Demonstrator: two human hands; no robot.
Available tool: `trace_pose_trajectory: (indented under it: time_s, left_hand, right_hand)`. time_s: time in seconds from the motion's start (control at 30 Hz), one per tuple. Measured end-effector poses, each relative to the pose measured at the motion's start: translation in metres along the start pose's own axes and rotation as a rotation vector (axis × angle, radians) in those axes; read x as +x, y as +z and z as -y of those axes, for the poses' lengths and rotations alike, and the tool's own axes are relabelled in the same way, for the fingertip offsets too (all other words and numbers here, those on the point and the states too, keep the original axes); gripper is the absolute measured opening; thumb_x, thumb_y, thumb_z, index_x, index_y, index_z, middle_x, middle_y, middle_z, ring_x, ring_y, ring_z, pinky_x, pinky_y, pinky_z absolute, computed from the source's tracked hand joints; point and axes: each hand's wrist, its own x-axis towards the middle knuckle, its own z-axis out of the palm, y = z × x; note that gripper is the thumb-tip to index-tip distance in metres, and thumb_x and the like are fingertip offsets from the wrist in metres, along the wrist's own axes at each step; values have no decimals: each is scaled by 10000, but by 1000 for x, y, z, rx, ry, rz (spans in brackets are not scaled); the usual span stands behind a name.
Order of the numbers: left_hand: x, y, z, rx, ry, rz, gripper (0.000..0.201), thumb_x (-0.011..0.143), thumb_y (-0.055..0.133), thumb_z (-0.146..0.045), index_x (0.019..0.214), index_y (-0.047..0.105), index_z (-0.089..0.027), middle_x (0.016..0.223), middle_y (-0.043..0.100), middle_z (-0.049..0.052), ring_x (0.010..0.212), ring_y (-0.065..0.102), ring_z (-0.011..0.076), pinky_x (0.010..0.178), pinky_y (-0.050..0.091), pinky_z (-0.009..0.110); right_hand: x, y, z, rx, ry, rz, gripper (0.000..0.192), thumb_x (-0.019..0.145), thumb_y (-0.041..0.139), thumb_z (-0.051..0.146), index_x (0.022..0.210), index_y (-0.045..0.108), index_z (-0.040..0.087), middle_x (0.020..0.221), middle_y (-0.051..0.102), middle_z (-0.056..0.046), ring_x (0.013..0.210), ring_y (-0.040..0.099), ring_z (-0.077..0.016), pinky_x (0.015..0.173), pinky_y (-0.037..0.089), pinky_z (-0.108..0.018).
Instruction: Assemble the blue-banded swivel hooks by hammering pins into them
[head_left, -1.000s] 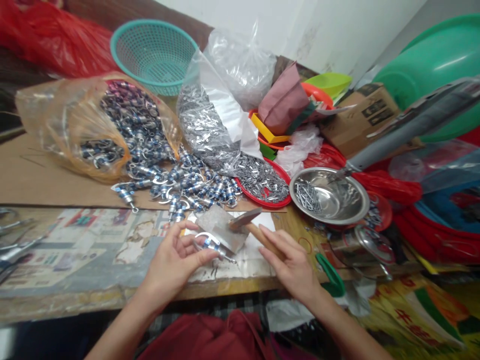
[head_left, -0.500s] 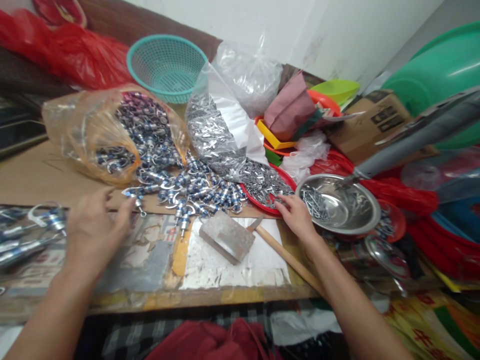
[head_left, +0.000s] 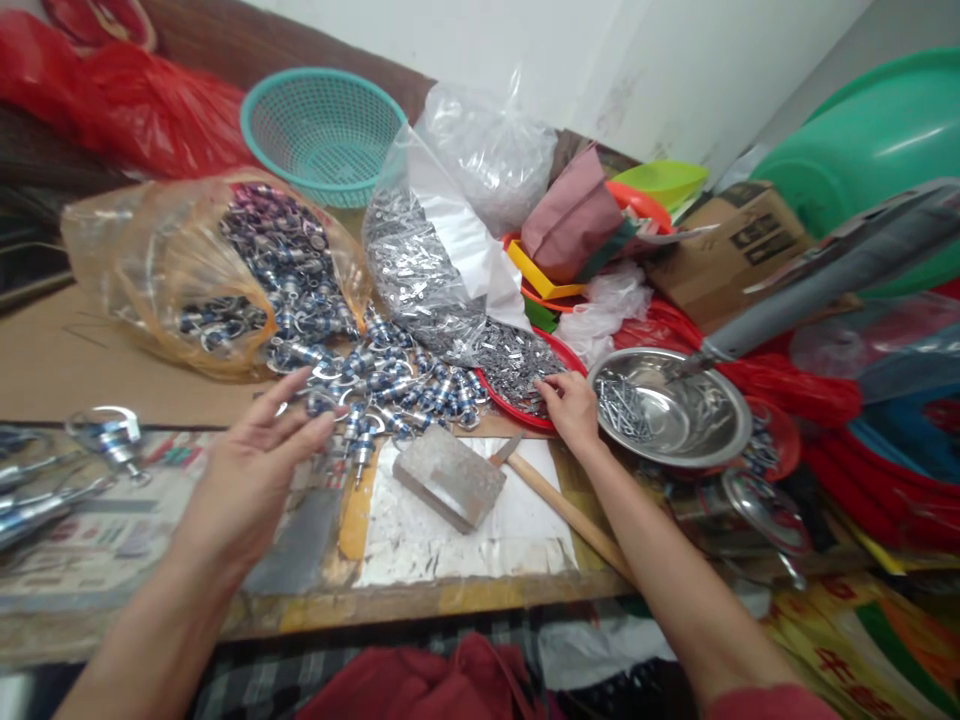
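Now that both hands left the grey metal block (head_left: 450,476), left hand (head_left: 251,465) spread over blue-and-silver clips (head_left: 390,385), right hand (head_left: 571,406) pinching among small silver pieces (head_left: 517,362) on red plate (head_left: 525,415).

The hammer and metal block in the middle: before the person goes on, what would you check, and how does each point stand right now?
1. Metal block lies flat on the white sheet: ok.
2. Hammer lies free beside the block, no hand on it: ok.
3. Left hand at the spilled blue-and-silver clips, fingers spread; holding one: cannot tell.
4. Right hand at the red tray of small metal pieces; one pinched: cannot tell.
5. Steel bowl with nails stands upright by the right hand: ok.
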Motion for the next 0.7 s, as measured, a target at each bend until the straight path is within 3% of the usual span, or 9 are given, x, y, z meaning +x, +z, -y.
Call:
trace_pose_trajectory:
  time_s: [0.1,0.2,0.3,0.4,0.47,0.57,0.63,0.7]
  left_hand:
    - [-19,31,8,-181,-145,200,668,632,725,-205,1238,464,-309,705,694,-53,661,629,79,617,482,135]
    - [-32,46,20,-134,-179,317,440,647,714,-245,1075,613,-245,778,697,1,594,598,87,584,489,171]
    - [-36,50,30,38,-122,302,245,629,722,-275,851,701,-175,757,692,29,553,604,111,585,505,211]
    - [-37,50,33,134,-23,245,221,625,711,-298,821,719,-196,906,690,54,545,633,147,577,533,273]
    - [-37,50,33,198,66,223,198,634,696,-288,818,731,-227,937,699,51,678,668,199,644,545,304]
    - [-38,49,33,303,201,211,233,621,704,-247,851,729,-272,907,733,26,900,650,245,811,511,340]
    - [-39,49,33,352,266,194,265,603,718,-239,865,724,-281,899,742,17,903,655,248,852,494,356]
    - [-40,49,33,384,312,177,263,595,722,-243,856,725,-277,899,744,19,871,669,251,847,501,364]
  right_hand:
    - [0,-4,3,-61,16,35,266,855,440,276,863,680,160,865,653,-93,831,580,-199,747,409,-288]
    - [-3,-9,5,-100,5,74,212,835,468,214,844,679,190,863,660,-82,819,593,-200,712,405,-284]
    - [-5,-18,8,-97,-35,98,221,832,460,158,855,678,187,858,669,-95,814,608,-209,699,414,-290]
    - [-12,-31,20,-39,-102,90,261,850,421,126,926,667,166,910,671,-107,844,614,-207,726,435,-298]
    - [-23,-43,37,29,-172,94,241,862,439,164,930,669,181,930,678,-71,853,617,-172,746,452,-268]
    - [-50,-60,70,291,-375,65,176,831,511,204,832,687,196,843,698,-19,774,633,-131,714,487,-235]
    - [-68,-68,90,462,-539,34,156,802,530,172,797,684,190,777,699,-15,715,635,-128,678,501,-239]
    - [-82,-73,104,496,-668,39,168,791,514,133,799,676,177,754,691,-28,699,627,-134,652,503,-241]
